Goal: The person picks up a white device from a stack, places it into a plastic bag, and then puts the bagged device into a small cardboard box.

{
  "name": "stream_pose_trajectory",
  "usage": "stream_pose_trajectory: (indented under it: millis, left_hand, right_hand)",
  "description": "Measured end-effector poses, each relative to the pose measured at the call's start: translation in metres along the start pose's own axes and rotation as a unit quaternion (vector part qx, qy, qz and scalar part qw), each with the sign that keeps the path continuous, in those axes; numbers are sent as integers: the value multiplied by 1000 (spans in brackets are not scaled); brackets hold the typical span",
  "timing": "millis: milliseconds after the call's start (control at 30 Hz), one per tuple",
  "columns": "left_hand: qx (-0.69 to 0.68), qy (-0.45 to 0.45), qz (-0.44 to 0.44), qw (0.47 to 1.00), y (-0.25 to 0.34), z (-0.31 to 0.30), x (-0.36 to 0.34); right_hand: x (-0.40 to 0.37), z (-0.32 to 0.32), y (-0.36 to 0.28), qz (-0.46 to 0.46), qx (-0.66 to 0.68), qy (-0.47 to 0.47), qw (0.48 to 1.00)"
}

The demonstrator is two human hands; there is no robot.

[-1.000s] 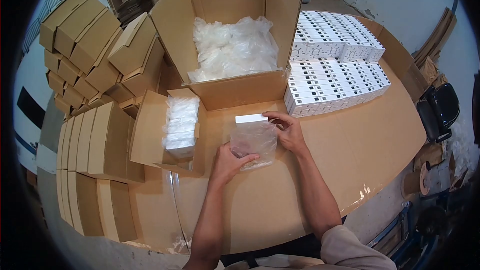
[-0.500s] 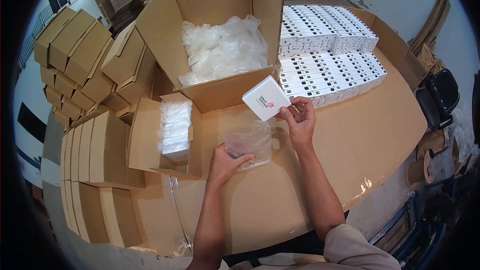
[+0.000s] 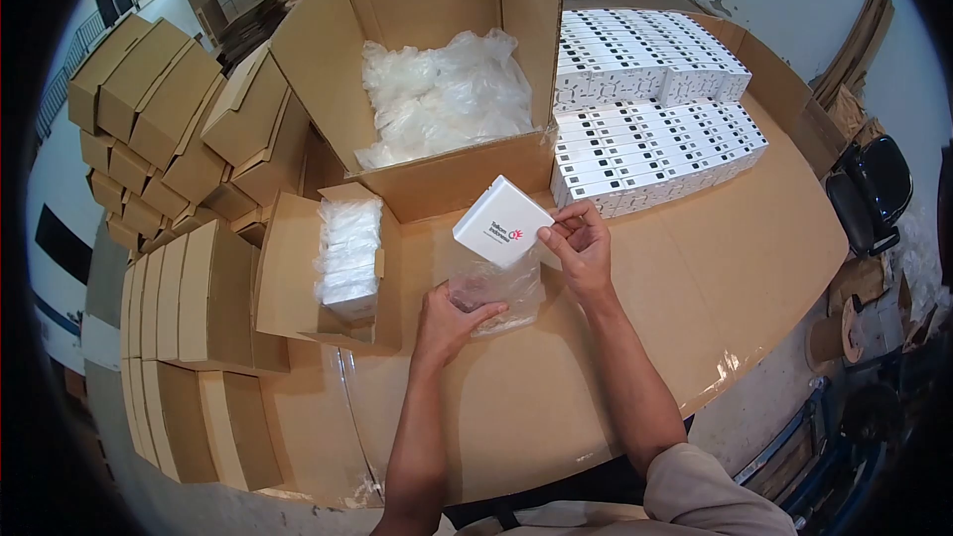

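Between the thumb and fingers of my right hand (image 3: pixel 581 246) is a flat white box (image 3: pixel 503 222) with a small printed logo, tilted and gripped by its right corner. My left hand (image 3: pixel 455 324) pinches a clear plastic bag (image 3: pixel 508 300) just below it. The box's lower corner overlaps the bag's upper edge in this view. To the left of my left hand, an open cardboard carton (image 3: pixel 389 273) holds a row of plastic-wrapped white boxes (image 3: pixel 349 253).
A large open cardboard box (image 3: pixel 447 179) at the back contains a heap of clear plastic bags (image 3: pixel 447 94). Stacked white boxes (image 3: pixel 660 154) stand at the back right. Brown cartons (image 3: pixel 204 308) are piled along the left. A black chair (image 3: pixel 874 194) stands beyond the table (image 3: pixel 715 278).
My right hand has brought the white box down and left, closer to the bag's mouth. My left hand and the bag have barely moved.
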State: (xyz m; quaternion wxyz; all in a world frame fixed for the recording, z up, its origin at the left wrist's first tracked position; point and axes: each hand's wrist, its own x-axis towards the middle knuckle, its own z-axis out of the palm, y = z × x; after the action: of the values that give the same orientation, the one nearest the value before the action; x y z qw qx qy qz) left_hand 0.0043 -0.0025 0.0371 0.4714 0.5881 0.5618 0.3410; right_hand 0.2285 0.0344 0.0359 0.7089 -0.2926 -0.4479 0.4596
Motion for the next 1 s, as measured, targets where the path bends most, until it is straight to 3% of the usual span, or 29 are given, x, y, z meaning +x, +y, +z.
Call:
stream_pose_trajectory:
  millis: [667,1000]
  left_hand:
    - [-23,-12,9,1000,-13,2,5]
    - [-115,-26,17,993,-6,3,6]
  right_hand:
    - [1,-9,-5,-14,-62,-37,997]
    - [1,-10,-2,33,-110,-51,992]
